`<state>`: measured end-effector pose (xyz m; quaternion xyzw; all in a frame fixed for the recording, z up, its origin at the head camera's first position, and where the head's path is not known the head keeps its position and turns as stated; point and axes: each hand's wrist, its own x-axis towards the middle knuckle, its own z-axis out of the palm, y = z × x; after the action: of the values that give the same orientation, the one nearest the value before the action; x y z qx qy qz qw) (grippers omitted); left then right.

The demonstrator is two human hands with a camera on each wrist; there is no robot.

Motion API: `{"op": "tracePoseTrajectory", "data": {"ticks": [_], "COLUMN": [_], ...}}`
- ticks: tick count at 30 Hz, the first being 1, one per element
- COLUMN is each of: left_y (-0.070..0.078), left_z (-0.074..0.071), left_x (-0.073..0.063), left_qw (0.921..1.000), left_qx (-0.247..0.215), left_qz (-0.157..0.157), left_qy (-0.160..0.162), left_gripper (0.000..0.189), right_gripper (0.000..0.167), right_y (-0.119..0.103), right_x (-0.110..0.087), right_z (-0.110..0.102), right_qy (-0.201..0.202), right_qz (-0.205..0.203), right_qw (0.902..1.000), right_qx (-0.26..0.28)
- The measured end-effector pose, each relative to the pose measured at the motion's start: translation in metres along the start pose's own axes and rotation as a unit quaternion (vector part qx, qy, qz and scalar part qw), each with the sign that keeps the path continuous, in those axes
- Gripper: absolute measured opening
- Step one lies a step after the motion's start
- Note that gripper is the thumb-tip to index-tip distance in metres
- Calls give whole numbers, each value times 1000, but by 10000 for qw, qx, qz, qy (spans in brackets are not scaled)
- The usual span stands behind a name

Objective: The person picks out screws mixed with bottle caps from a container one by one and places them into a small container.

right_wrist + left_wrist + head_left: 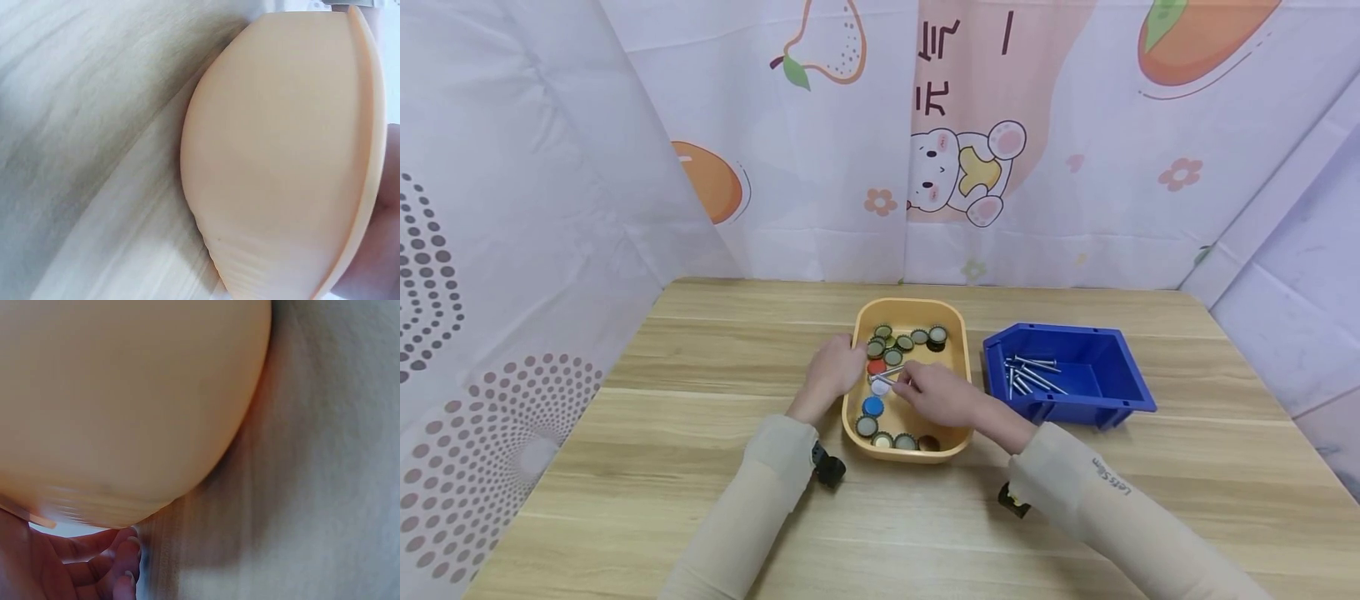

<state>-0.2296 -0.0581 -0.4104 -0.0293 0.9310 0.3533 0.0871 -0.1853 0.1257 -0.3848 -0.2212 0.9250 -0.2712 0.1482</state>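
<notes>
A light orange plastic tray (912,454) holds several bottle caps, among them a red cap (876,367), a white cap (880,387) and a blue cap (872,406). My left hand (837,367) grips the tray's left rim; in the left wrist view its fingers (125,556) curve against the outer wall. Reaching over the right side, my right hand (942,393) pinches thin silver screws (886,380) above the caps. How many it holds, I cannot tell. In the right wrist view the tray's wall (275,144) fills the middle, with part of the hand behind the rim.
A blue bin (1093,371) stands to the right of the tray, with several silver screws (1030,379) inside. Both rest on a wood-grain table (715,333). Printed curtains (835,167) hang at the back and along the sides.
</notes>
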Motion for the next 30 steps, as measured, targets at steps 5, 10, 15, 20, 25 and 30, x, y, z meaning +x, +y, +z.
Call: {"op": "tracePoseTrajectory", "data": {"ticks": [5,10,15,20,25,30], "left_y": [0,0,0,0,0,0], "left_z": [0,-1,-1,0,0,0], "left_x": [0,0,0,1,1,1], "left_qw": [10000,9999,9999,9998,9999,10000], "left_qx": [66,132,117,147,131,65], "left_qz": [5,47,14,88,87,53], "left_qy": [23,68,40,42,16,-14], "left_gripper": [39,39,38,39,39,38], "right_gripper": [26,28,28,31,30,26], "right_y": [1,3,4,5,8,16], "right_x": [-2,-4,-4,-6,-10,-15], "right_z": [-3,-8,-11,-17,-28,-41], "right_qy": [-36,22,63,195,356,447], "right_qz": [0,41,114,232,256,238], "right_qw": [9944,9853,9801,9805,9813,9834], "right_qx": [1059,1707,1981,1941,1874,1744]}}
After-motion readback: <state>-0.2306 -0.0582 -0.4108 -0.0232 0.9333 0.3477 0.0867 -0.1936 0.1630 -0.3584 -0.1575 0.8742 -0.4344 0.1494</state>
